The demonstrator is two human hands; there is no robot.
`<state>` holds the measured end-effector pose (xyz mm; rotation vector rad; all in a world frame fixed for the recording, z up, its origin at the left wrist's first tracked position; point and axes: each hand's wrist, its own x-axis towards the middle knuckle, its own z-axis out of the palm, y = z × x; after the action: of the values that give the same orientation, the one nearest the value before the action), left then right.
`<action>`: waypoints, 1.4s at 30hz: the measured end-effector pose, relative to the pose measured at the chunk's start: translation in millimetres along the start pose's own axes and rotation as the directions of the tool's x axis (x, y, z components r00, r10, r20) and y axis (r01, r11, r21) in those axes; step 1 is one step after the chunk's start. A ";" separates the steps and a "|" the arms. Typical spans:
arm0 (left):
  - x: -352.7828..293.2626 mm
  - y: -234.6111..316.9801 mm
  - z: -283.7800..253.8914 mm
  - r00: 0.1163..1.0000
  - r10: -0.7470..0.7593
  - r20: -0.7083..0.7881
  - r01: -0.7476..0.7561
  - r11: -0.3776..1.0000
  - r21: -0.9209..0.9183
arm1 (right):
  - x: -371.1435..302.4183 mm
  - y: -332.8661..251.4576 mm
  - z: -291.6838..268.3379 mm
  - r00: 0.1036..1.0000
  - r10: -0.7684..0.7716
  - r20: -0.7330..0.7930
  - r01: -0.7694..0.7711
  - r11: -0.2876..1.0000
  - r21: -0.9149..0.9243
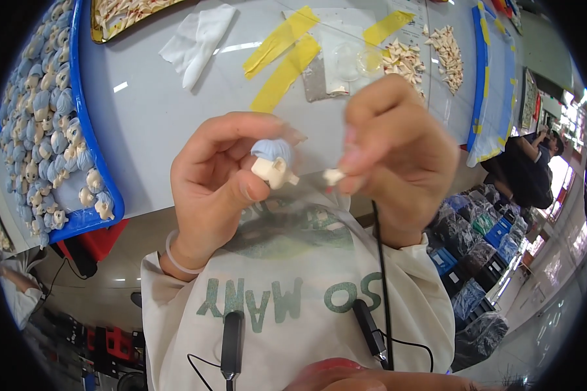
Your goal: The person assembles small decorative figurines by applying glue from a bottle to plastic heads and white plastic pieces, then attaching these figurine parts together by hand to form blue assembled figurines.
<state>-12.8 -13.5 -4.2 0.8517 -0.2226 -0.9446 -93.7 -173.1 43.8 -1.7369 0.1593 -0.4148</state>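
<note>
Between the thumb and fingers of my left hand [212,163] is a small doll head [272,164] with light blue hair and a cream-coloured lower part. A short cream stub juts from its right side. My right hand [398,153], a little blurred, pinches a tiny cream-coloured piece [333,177] with a red spot under it. A small gap separates that piece from the doll head. Both hands are raised in front of my chest, above the near edge of the table.
A blue tray [101,140] of similar doll heads stands at the left. Piles of small cream pieces [447,58] lie at the far right, near yellow tape strips [284,75], a round clear dish [349,62] and a white cloth [199,42]. Another person [535,163] is off to the right.
</note>
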 end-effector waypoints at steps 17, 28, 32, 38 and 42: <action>-12.7 8.8 11.9 0.865 0.396 0.307 -0.497 0.597 0.630 | -17.8 -11.4 5.7 0.997 0.075 0.030 -0.072 0.994 -0.079; -19.5 -3.2 11.1 0.965 0.177 0.195 -0.230 0.925 0.302 | -21.6 -4.9 2.0 0.971 -0.230 0.070 0.239 0.959 -0.154; -19.2 -3.7 11.4 0.967 0.153 0.206 -0.209 0.935 0.286 | -21.9 -6.0 0.9 0.980 -0.189 0.062 0.196 0.970 -0.144; -17.9 -2.2 17.5 0.984 0.035 0.173 -0.083 0.957 0.278 | -22.1 -1.6 -6.8 0.961 -0.273 0.054 0.276 0.958 -0.074; -18.8 -7.4 13.5 0.990 0.068 0.120 -0.081 0.991 0.108 | -32.0 8.2 -20.9 0.974 -0.206 -0.099 0.217 0.969 0.115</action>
<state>-35.5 -8.2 2.8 0.8866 -0.4083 -0.9185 -129.8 -183.4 33.1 -1.6186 0.0083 -0.6438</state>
